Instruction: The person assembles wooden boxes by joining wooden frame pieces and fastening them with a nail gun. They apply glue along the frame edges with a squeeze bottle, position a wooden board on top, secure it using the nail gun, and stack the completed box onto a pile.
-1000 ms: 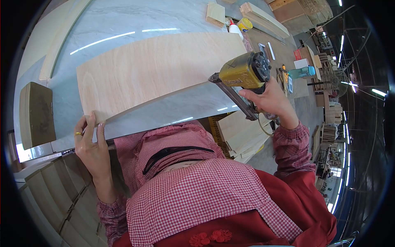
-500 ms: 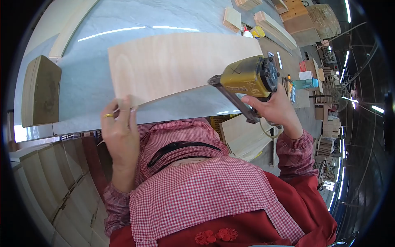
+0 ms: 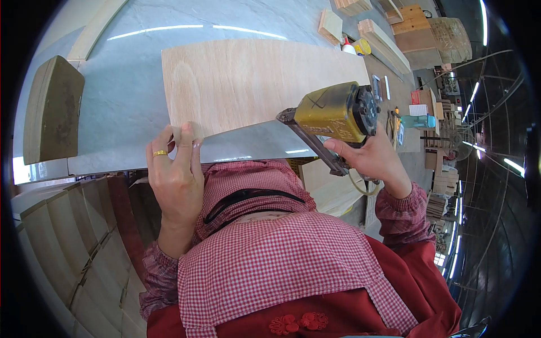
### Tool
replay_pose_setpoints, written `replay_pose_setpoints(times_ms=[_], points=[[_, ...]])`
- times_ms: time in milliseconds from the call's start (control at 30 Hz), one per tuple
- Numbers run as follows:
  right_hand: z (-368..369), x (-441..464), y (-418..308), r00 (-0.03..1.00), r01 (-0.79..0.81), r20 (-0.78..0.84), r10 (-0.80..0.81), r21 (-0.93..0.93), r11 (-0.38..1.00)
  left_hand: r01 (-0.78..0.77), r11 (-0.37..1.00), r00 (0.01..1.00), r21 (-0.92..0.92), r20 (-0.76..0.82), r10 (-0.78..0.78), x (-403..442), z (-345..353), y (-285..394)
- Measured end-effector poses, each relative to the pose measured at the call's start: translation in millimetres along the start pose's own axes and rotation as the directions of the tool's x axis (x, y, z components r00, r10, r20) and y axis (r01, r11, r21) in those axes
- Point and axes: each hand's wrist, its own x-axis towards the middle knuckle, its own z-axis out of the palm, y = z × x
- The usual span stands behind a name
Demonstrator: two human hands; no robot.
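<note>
A pale plywood panel (image 3: 242,79) lies on the grey marbled tabletop (image 3: 121,107). At its near left corner, my left hand (image 3: 177,172) pinches the panel's edge, thumb and fingers closed on it; a yellow ring is on one finger. My right hand (image 3: 372,160) is wrapped round the handle of a yellow pneumatic nail gun (image 3: 332,112) with a black cap and a dark magazine. The gun's nose points left, over the panel's near edge; whether it touches the wood I cannot tell. A thin air hose curves below the grip.
A dark-faced block (image 3: 53,110) stands at the table's left. Beyond the panel are a white glue bottle (image 3: 349,48), a yellow tub (image 3: 362,47) and wood strips (image 3: 386,48). Stacked boards (image 3: 67,242) fill the lower left. A teal bottle (image 3: 418,121) lies farther right.
The panel and my left hand have shifted slightly right in view. The nail gun has moved a little left and down, still in my right hand.
</note>
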Motion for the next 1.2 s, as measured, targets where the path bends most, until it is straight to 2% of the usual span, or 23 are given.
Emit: replay_pose_setpoints(times_ms=[233,400,633,833,1000,1033,1200], points=[[1.0,-9.2,-11.9,0.994,-0.112,-0.015,0.111,-0.096,0.989,-0.024,0.999,1.0,-0.024,0.01,0.024,3.7,3.4,-7.6],[3.0,-8.2,-23.1,0.998,-0.029,-0.057,0.025,-0.073,0.997,-0.133,0.944,0.97,-0.301,0.156,0.186,16.0,-12.7,-37.5],[28.2,8.2,-53.0,0.992,0.094,0.079,-0.093,-0.008,0.996,-0.155,0.951,0.973,-0.266,0.127,0.194,9.2,-14.5,-40.2],[45.3,15.6,-76.6,0.966,0.174,0.196,-0.168,-0.017,0.985,-0.229,0.961,0.97,-0.152,0.051,0.24,0.1,-11.9,-45.4],[44.4,18.1,-81.7,0.962,0.186,0.217,-0.167,-0.067,0.98,0.107,0.864,0.96,-0.492,0.278,0.04,16.0,-28.0,-66.7],[45.9,18.8,-84.0,0.96,0.194,0.219,-0.175,-0.068,0.979,0.105,0.866,0.962,-0.489,0.271,0.037,33.6,-22.0,-70.3],[52.4,10.5,-85.0,0.978,0.109,0.182,-0.104,-0.018,0.994,0.263,0.822,0.961,-0.505,0.209,-0.179,104.2,16.1,-81.4]])
